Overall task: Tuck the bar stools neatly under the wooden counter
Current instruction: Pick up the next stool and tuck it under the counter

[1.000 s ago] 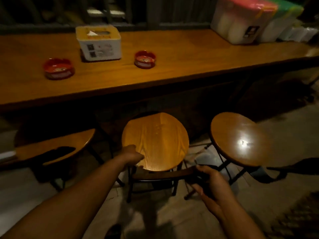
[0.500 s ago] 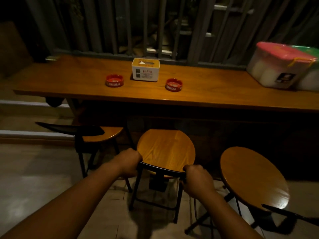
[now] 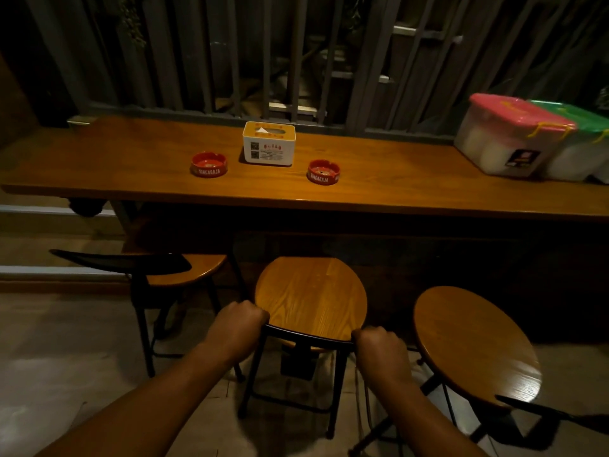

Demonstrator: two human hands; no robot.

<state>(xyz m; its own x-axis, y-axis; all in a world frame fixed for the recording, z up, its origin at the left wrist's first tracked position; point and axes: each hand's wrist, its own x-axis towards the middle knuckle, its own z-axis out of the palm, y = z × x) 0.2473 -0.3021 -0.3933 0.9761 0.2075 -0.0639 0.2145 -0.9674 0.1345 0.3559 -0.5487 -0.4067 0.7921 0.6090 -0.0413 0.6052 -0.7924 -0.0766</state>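
Three bar stools with round wooden seats and black metal legs stand before the long wooden counter (image 3: 379, 196). The middle stool (image 3: 309, 295) is in front of me, its far edge near the counter's front. My left hand (image 3: 242, 319) grips the left end of its low black backrest. My right hand (image 3: 379, 349) grips the right end. The left stool (image 3: 188, 272) sits partly under the counter, its dark backrest pointing left. The right stool (image 3: 471, 341) stands out on the floor, clear of the counter.
On the counter are a white tissue box (image 3: 269, 143), two red ashtrays (image 3: 209, 164) (image 3: 323, 172) and lidded plastic bins (image 3: 514, 136) at the far right. A slatted railing (image 3: 296, 61) backs the counter. Steps (image 3: 39, 242) lie at the left.
The view rose from looking down at the seats to showing the whole counter. Both hands settled into a firm grip on the middle stool's backrest, and the stool sits straighter before the counter.
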